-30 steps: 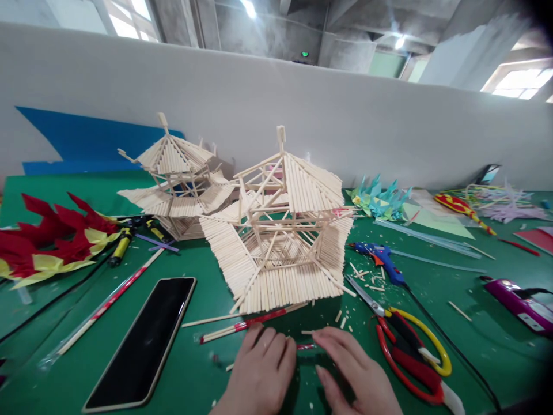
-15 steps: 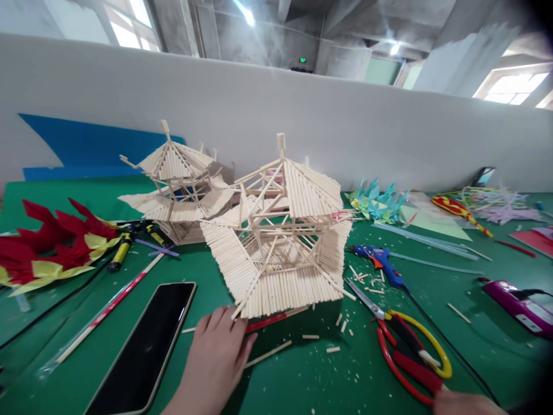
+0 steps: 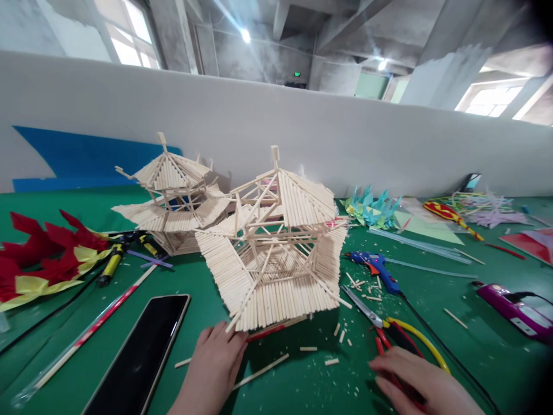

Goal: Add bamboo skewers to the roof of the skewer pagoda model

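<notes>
A pavilion model (image 3: 276, 300) of thin wooden sticks, with a two-tier roof, stands in the middle of the green table. My left hand (image 3: 213, 363) is closed at its front left corner, the fingertips partly hidden under the eave. Below that eave shows a red strip (image 3: 272, 331), and a loose stick (image 3: 261, 370) lies beside the thumb. To the right, my right hand (image 3: 417, 377) is over the handles of scissors (image 3: 367, 308) with red and yellow loops. Its fingers are apart, with a red handle between them; the scissors lie flat on the table.
Behind on the left stands a second stick pavilion (image 3: 173, 216). A phone (image 3: 140, 351) lies left of my left hand. A blue glue gun (image 3: 375, 268) with its cord, stick offcuts (image 3: 332, 362) and a purple power strip (image 3: 514, 308) are on the right. Red paper petals (image 3: 52, 242) sit far left.
My right hand has come in from the bottom edge, moving left and up over the scissors' handles. My left hand stays at the pavilion's corner. The view has tilted slightly upward.
</notes>
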Demonstrator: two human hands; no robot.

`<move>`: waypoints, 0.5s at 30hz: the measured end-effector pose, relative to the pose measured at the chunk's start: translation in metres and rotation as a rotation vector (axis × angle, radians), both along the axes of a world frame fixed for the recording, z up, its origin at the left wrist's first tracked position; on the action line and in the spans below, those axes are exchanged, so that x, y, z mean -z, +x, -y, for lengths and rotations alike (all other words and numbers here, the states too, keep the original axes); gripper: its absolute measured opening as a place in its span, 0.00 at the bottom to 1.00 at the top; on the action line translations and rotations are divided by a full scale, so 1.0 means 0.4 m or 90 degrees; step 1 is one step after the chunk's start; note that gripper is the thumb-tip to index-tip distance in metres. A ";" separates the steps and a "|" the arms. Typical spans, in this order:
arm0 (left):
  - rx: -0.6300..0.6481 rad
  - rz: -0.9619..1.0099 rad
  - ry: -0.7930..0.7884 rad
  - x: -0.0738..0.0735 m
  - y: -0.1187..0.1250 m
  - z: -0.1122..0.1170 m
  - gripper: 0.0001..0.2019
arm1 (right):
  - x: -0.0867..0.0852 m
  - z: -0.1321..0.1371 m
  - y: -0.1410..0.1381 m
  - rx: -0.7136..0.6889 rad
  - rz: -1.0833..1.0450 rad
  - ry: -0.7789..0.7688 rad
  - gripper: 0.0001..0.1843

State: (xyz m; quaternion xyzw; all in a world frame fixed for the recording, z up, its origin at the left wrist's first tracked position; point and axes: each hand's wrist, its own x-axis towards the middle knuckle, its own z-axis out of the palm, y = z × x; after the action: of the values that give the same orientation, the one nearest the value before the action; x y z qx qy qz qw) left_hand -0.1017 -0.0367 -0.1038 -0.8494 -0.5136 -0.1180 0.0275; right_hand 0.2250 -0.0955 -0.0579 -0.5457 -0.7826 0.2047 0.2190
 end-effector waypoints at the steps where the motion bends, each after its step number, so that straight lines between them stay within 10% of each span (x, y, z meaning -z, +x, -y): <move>1: 0.000 0.000 0.009 0.001 -0.001 -0.005 0.12 | -0.009 -0.012 -0.029 -0.016 0.014 -0.020 0.08; 15: 0.065 0.041 -0.050 -0.044 0.080 0.039 0.06 | 0.060 -0.105 -0.207 -0.013 0.112 -0.041 0.11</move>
State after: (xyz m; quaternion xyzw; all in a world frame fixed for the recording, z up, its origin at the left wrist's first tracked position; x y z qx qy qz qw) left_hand -0.0697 -0.0523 -0.0860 -0.8705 -0.4747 -0.1264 -0.0285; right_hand 0.1423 -0.0536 -0.0818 -0.5604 -0.7972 0.1831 0.1297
